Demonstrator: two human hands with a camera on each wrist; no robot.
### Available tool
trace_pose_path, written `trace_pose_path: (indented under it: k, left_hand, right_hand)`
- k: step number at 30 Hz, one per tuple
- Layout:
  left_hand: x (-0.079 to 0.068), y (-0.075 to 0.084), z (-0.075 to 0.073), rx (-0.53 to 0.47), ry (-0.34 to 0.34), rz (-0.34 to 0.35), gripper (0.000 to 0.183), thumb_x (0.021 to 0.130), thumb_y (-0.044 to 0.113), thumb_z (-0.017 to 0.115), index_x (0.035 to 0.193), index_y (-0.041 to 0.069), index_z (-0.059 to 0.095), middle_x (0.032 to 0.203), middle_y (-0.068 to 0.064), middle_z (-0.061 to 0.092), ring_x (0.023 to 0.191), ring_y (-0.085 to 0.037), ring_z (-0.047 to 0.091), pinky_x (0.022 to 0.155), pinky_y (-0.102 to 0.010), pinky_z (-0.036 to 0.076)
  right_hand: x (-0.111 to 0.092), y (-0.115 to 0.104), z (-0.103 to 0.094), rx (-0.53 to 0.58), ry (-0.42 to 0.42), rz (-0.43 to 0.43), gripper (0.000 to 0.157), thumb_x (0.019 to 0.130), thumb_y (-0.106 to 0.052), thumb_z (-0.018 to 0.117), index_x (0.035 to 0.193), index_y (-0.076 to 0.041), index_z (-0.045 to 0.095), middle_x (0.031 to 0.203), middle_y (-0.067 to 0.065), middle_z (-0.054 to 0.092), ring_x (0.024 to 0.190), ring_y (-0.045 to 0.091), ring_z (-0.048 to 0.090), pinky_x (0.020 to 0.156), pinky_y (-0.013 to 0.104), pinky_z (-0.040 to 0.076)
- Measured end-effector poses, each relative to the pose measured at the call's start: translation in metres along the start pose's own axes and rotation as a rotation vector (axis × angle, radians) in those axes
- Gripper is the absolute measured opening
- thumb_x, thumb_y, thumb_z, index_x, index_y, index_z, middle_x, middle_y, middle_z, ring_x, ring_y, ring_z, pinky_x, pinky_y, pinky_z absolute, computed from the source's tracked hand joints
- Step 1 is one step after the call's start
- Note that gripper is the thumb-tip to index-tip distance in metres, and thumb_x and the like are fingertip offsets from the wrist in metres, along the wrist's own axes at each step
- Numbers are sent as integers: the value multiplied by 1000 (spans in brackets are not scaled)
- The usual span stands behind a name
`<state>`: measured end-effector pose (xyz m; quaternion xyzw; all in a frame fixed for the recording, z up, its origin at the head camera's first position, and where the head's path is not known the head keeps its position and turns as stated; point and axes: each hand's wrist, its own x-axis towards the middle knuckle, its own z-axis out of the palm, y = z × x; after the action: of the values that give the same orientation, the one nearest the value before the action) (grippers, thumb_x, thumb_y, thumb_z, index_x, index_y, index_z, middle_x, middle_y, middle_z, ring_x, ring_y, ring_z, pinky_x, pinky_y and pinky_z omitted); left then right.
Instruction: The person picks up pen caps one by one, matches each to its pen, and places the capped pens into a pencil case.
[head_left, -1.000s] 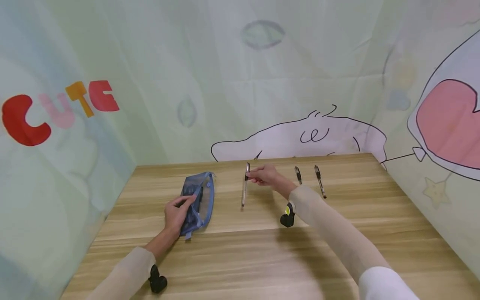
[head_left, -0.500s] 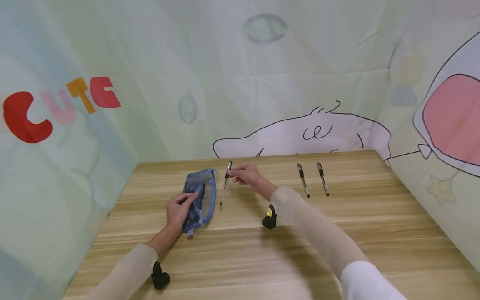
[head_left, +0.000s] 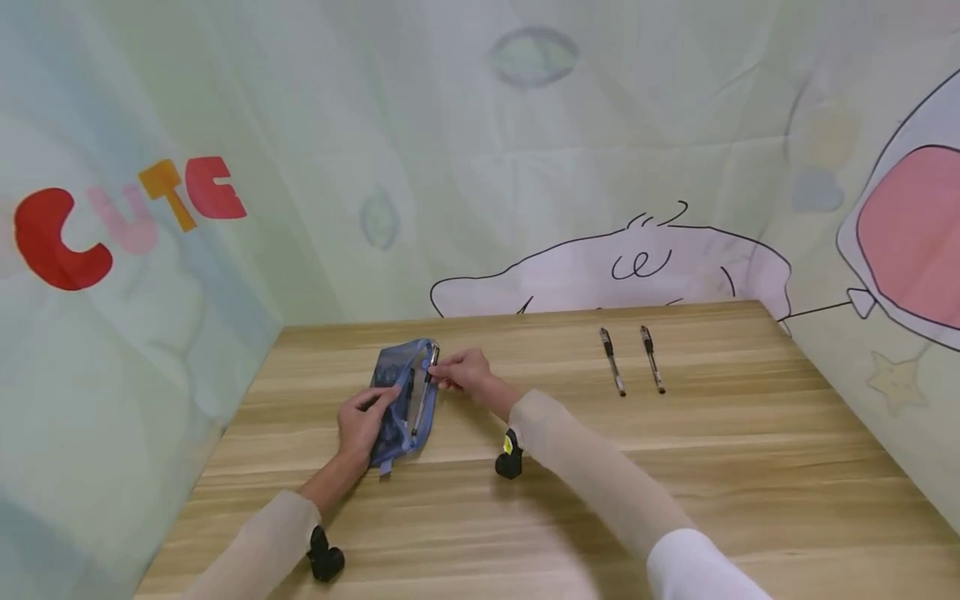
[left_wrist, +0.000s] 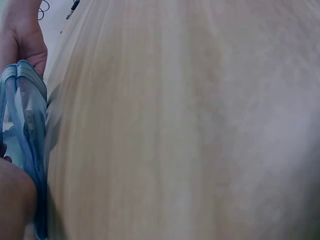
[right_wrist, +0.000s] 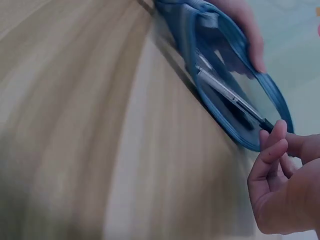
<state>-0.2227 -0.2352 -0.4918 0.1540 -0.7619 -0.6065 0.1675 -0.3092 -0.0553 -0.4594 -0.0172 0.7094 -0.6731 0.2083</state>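
Observation:
A blue mesh pencil case lies on the table with its zipped mouth spread apart and dark contents showing through. My left hand pinches one edge of that mouth between thumb and fingers. Between the fingertips of my right hand is a clear gel pen with a black grip. In the right wrist view the clear barrel of the pen slants into the mouth of the case, and my right hand grips its dark end. Another dark, pen-like thing lies inside the case.
Two more black-capped gel pens, a nearer-left one and a right one, lie side by side on the wooden table. Behind the table hangs a printed cloth.
My right hand has carried the pen leftward from the middle of the table to the mouth of the case. My left hand keeps its hold on the edge.

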Motion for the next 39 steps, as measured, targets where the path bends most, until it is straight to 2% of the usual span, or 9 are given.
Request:
trace_pose_path:
  k: [7,11,15,18,23,27,32,39]
  left_hand:
    - [0,1,1,-9,-1,17,28,89,19,80,104,-4,78,71,32,67,82,5,63,78,-11,46]
    - [0,0,2,-15,-1,30,26,89,17,79,103,-5,78,71,31,67,81,5,63,77,-11,47]
    - [0,0,2,-13,5,23,26,89,19,80,102,-4,78,71,30,67,81,4,63,77,-11,46]
    - [1,0,3,-15,7,18,28,89,22,80,102,-3,79,72,30,68,81,3,63,77,-11,46]
    - [1,0,1,-14,2,15,30,89,23,81,103,-3,78,72,31,68,81,3,63,76,-12,47]
    - [1,-2,-1,0,3,15,30,89,24,81,102,-2,79,71,32,67,80,4,63,76,-11,47]
    - [2,-3,-3,9,4,15,31,89,26,81,103,-1,79,72,32,67,81,5,63,77,-10,48]
    - [0,0,-2,18,-13,1,33,90,27,81,105,-2,78,72,32,67,83,5,62,77,-10,47]
  right_hand:
    - [-5,8,19,-78,-4,36,16,92,-7,75,98,8,76,63,4,70,43,3,54,40,13,39]
    - [-7,9,28,-88,6,38,14,92,-3,74,97,9,76,74,17,76,41,3,54,39,13,43]
    - [-8,8,30,-81,-14,49,14,92,-2,73,98,10,76,85,24,77,42,5,57,40,15,48]
    - [-10,4,25,-86,-47,58,15,92,-2,73,100,10,75,85,24,77,44,7,60,42,17,51]
    - [-14,-1,6,-63,-161,96,21,94,0,68,109,14,70,68,10,72,47,7,61,45,17,52]
    - [-17,0,-18,-25,-201,145,24,98,-2,63,114,14,67,67,3,69,51,7,62,49,16,54]
    - [-21,2,-53,-19,-162,169,25,99,-5,62,118,10,67,72,2,71,55,6,64,52,16,55]
    - [-30,-9,-106,-14,-73,174,34,101,-7,61,130,11,60,72,0,71,54,5,61,51,15,52]
